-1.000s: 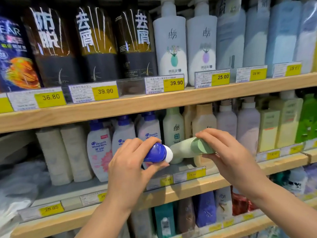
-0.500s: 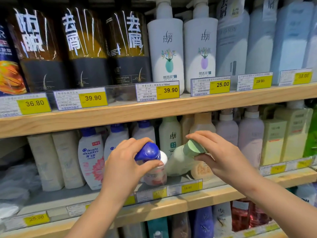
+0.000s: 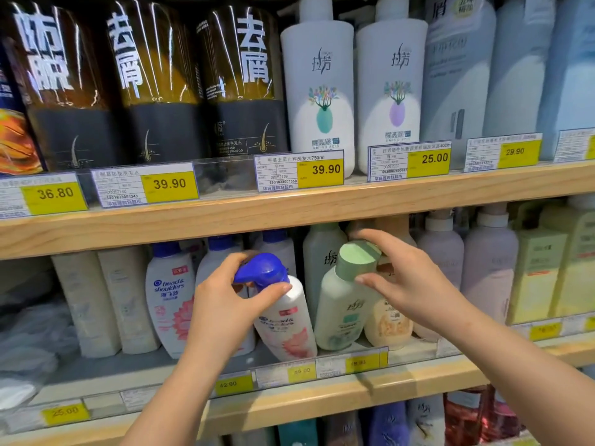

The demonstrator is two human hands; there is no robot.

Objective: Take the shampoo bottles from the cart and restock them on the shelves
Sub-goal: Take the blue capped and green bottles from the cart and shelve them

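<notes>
Both forearms reached up from 6 o'clock to the middle shelf (image 3: pixel 289 397). Left hand (image 3: pixel 222 304) curled round the blue cap of the white Head & Shoulders bottle (image 3: pixel 286 323), thumb at its neck; bottle tilted toward 11 o'clock, base on the shelf. Right hand (image 3: pixel 405 281) pinched the green cap of the pale green bottle (image 3: pixel 341 313), standing just at 3 o'clock of the first.

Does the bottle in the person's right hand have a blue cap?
No, the right hand holds a bottle with a pale green cap.
</notes>
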